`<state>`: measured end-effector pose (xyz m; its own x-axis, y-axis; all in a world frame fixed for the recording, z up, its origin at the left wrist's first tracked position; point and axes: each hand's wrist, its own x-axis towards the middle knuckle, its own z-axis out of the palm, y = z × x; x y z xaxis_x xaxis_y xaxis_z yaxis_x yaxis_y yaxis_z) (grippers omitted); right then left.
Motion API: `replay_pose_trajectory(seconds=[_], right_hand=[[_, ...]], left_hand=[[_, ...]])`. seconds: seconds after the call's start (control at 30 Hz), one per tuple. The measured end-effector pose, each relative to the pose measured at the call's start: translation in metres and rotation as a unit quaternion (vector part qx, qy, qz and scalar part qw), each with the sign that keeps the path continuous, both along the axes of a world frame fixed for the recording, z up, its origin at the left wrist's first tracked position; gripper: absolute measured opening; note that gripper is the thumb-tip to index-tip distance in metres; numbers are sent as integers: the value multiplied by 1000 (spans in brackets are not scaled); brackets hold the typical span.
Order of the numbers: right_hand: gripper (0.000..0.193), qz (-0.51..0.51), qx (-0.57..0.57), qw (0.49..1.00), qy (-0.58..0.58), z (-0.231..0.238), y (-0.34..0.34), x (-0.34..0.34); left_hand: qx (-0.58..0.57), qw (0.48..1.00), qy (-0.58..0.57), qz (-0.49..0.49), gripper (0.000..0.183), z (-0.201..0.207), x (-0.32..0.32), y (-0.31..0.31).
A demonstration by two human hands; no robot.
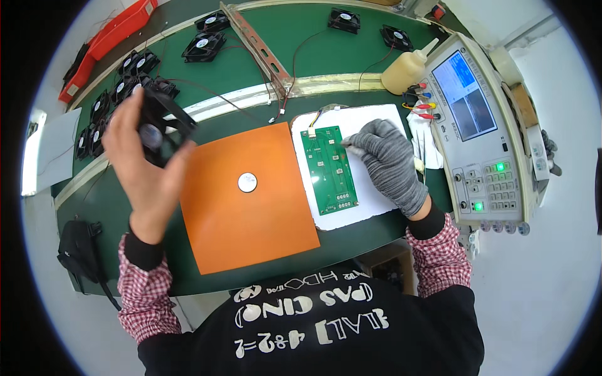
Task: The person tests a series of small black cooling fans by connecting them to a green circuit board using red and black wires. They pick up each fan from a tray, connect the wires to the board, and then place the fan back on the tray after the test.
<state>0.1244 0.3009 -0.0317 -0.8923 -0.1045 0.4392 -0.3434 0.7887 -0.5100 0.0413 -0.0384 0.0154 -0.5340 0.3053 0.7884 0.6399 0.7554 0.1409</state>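
Note:
My bare left hand [147, 182] is raised above the left edge of the orange mat [263, 232], its fingers around a black square cooling fan [183, 119]. Both are somewhat blurred. On the mat lies a small round white disc [248, 182]. My right hand [389, 166], in a grey knitted glove, is closed with thumb and fingertips together, just right of a green circuit board [323, 172]. Anything within that pinch is too small to make out. The board rests on a white pad [370, 200], with a wired white connector [311, 132] at its top left corner.
More black fans [204, 45] with thin leads stand at the back, several clustered at far left. A perforated metal bar [257, 50] crosses the rear bench. A squeeze bottle [404, 72] and test instrument [483, 138] with coloured clips [423, 106] stand right. Red bins [119, 31] are back left.

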Motion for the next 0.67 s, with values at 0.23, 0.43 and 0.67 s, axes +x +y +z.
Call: replay_pose_trajectory(seconds=[0.23, 0.43, 0.67], right_hand=[[11, 45, -120, 990, -57, -31, -4, -10], [13, 87, -92, 991, -44, -27, -2, -10], [14, 100, -117, 984, -83, -32, 2, -14]], left_hand=[[-67, 905, -314, -277, 103, -42, 35, 42], [-82, 903, -323, -271, 103, -46, 38, 43], [-142, 953, -131, -232, 100, -38, 52, 33]])
